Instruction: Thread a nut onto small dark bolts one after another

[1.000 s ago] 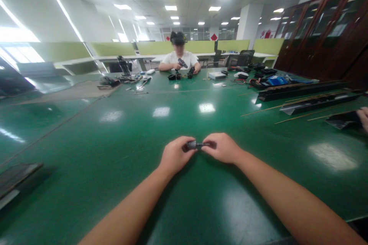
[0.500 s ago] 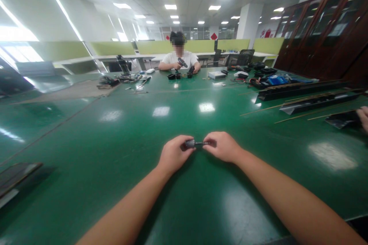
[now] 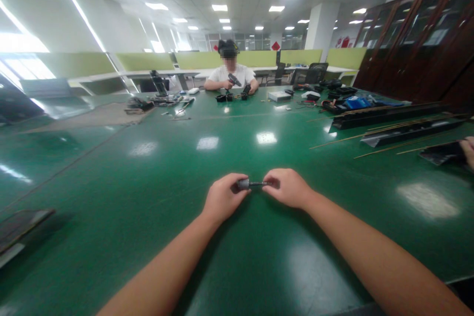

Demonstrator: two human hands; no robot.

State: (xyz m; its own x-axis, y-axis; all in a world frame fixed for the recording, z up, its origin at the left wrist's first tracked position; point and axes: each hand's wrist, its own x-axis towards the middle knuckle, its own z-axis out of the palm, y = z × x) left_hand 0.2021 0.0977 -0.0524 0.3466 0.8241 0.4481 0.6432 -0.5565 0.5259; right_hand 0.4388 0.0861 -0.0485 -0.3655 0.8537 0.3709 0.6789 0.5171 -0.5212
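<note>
Between the left hand (image 3: 224, 197) and the right hand (image 3: 288, 188), a thin dark rod (image 3: 256, 184) is held level, lined up with a grey cylinder (image 3: 242, 184) at its left end. The cylinder is gripped between the left thumb and fingers; the rod's other end is pinched by the right fingertips. Both outer ends are covered by the hands, and whether the table (image 3: 237, 256) is touched by either hand cannot be told. Low down, well to the left of the left hand, a dark slab (image 3: 25, 229) is cut off by the edge of view. Beyond the right hand and to its right, black channels (image 3: 370, 118) and thin sticks (image 3: 335, 141) are laid out; there another person's hand (image 3: 469, 150) is mostly cut off. Straight ahead of both hands, well apart, a drill (image 3: 234, 79) is held by a co-worker (image 3: 246, 74), before whom black parts (image 3: 224, 98) are too small to be made out. Farther off, beyond the right hand, a cabinet (image 3: 418, 29) is cut short by the edge.
</note>
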